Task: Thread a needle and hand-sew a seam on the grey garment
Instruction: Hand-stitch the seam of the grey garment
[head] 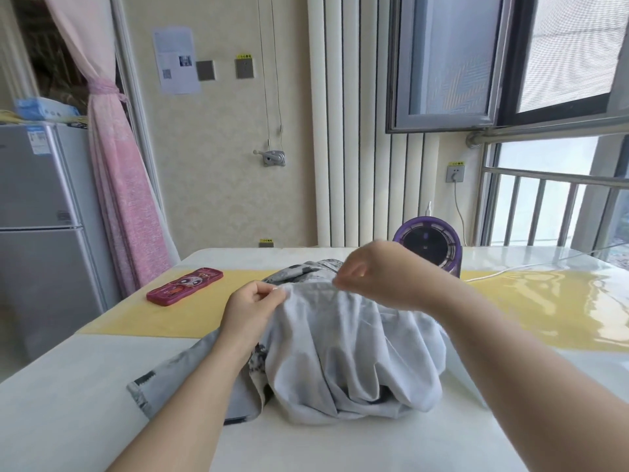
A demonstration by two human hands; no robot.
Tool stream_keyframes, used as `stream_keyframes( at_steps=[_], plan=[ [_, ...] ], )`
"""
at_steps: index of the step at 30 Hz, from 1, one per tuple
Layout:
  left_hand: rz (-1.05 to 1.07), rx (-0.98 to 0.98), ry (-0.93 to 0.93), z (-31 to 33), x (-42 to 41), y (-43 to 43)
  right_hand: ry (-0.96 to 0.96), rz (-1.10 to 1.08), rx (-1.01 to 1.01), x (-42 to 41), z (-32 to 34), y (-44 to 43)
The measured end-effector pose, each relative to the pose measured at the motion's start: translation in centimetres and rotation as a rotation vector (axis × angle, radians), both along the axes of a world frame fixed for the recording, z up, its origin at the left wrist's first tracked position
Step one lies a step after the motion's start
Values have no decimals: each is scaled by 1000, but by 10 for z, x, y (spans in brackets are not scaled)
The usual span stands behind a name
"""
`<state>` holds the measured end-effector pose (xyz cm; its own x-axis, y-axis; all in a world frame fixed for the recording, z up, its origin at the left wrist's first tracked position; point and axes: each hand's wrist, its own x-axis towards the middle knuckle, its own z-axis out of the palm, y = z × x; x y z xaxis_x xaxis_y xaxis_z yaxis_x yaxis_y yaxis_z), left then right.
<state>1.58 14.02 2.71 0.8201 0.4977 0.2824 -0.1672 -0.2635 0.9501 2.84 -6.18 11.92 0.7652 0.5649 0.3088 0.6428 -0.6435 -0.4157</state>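
The grey garment (343, 352) lies bunched on the white table (85, 413), its top edge lifted between my hands. My left hand (253, 310) pinches that raised edge at its left end. My right hand (371, 274) hovers over the edge's right end, fingertips pinched together just above the cloth; the needle and thread are too small to make out.
A pink phone case (185, 286) lies on the yellow mat (163, 318) at the left. A purple fan (429, 240) stands behind the garment, its white cable (500, 272) running right. A grey fridge (41, 240) stands left of the table.
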Motion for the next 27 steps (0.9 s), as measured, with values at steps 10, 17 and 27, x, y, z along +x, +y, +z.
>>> stream_keyframes(
  at_steps=[10, 17, 27],
  plan=[
    [-144, 39, -103, 11, -7, -4, 114, 4, -23, 23, -22, 58],
    [-81, 31, -87, 10, 2, -1, 804, 285, 415, 23, -15, 37],
    [154, 220, 184, -3, 18, 8, 987, 636, 790, 13, 14, 2]
  ],
)
